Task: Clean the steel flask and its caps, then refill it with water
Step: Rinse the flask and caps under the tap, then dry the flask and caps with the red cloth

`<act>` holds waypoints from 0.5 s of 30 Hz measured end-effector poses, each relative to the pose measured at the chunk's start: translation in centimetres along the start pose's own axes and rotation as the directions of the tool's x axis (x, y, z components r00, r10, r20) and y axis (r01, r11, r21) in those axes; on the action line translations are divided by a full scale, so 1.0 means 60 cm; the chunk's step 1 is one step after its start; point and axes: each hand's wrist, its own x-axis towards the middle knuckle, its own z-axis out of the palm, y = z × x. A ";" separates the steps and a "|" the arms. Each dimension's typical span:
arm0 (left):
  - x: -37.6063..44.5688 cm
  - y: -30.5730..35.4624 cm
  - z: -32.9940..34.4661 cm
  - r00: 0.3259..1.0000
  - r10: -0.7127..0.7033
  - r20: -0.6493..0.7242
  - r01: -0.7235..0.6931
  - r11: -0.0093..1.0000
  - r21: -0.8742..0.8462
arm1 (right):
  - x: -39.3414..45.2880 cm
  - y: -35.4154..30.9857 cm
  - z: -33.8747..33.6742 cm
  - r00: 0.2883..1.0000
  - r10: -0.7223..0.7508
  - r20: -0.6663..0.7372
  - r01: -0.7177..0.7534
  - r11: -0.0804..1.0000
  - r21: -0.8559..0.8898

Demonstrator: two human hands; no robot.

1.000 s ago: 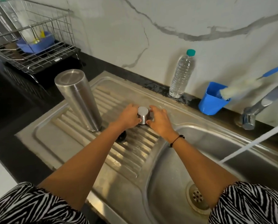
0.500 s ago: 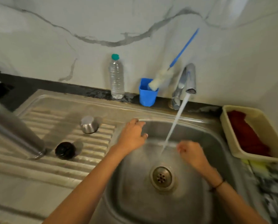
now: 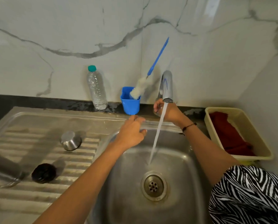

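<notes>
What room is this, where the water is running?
Most likely a kitchen: a steel sink with a ridged draining board, a running tap, and a bottle brush standing in a blue cup.

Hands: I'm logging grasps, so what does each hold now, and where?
Left hand holds nothing. Right hand reaches behind the tap; its grip cannot be told.

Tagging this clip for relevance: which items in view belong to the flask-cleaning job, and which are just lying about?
Job:
steel flask, on the drainboard
steel cap
black cap
bottle brush in blue cup
tap, running; right hand at its base
left hand

Lying about:
plastic water bottle
cream basket with red cloth
</notes>
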 end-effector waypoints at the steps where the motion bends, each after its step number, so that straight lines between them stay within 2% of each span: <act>1: 0.000 0.000 0.001 1.000 0.000 0.008 0.000 1.000 0.000 | -0.010 0.006 -0.004 0.999 0.012 -0.039 -0.009 0.997 0.070; 4: -0.002 0.000 0.009 0.999 0.005 0.037 -0.005 1.000 0.010 | -0.029 0.016 -0.011 0.997 0.077 -0.027 -0.067 0.962 0.265; 6: -0.004 0.005 0.013 0.999 0.010 0.045 -0.011 1.000 0.008 | -0.035 0.006 -0.013 0.996 0.089 0.013 -0.090 0.962 0.258; 7: -0.007 0.011 0.013 0.999 0.021 0.039 -0.021 1.000 0.004 | -0.042 0.001 -0.017 0.998 0.067 -0.002 -0.065 0.976 0.207; 8: -0.010 0.017 0.013 0.999 0.040 0.011 -0.040 0.999 -0.009 | -0.054 -0.005 -0.021 0.997 0.005 -0.074 0.003 0.993 0.118; 9: -0.014 0.025 0.013 0.997 0.066 -0.041 -0.067 0.997 -0.032 | -0.075 -0.009 -0.029 0.970 -0.112 -0.214 0.111 0.994 -0.016; 10: -0.018 0.033 0.012 0.990 0.090 -0.110 -0.097 0.993 -0.061 | -0.096 -0.004 -0.040 0.903 -0.259 -0.342 0.215 0.963 -0.163; 11: -0.023 0.038 0.010 0.980 0.104 -0.171 -0.120 0.989 -0.084 | -0.118 0.004 -0.049 0.846 -0.363 -0.392 0.278 0.926 -0.256; 12: -0.027 0.044 0.011 0.973 0.118 -0.198 -0.138 0.987 -0.086 | -0.140 0.013 -0.064 0.843 -0.395 -0.366 0.275 0.900 -0.338; 13: -0.030 0.049 0.014 0.976 0.127 -0.177 -0.140 0.988 -0.066 | -0.160 0.022 -0.080 0.895 -0.342 -0.287 0.220 0.897 -0.383; 14: -0.035 0.055 0.021 0.987 0.123 -0.106 -0.128 0.991 -0.034 | -0.180 0.037 -0.096 0.953 -0.229 -0.196 0.126 0.894 -0.429; 15: -0.039 0.061 0.031 0.993 0.116 -0.033 -0.117 0.993 -0.010 | -0.199 0.051 -0.114 0.975 -0.146 -0.167 0.055 0.888 -0.457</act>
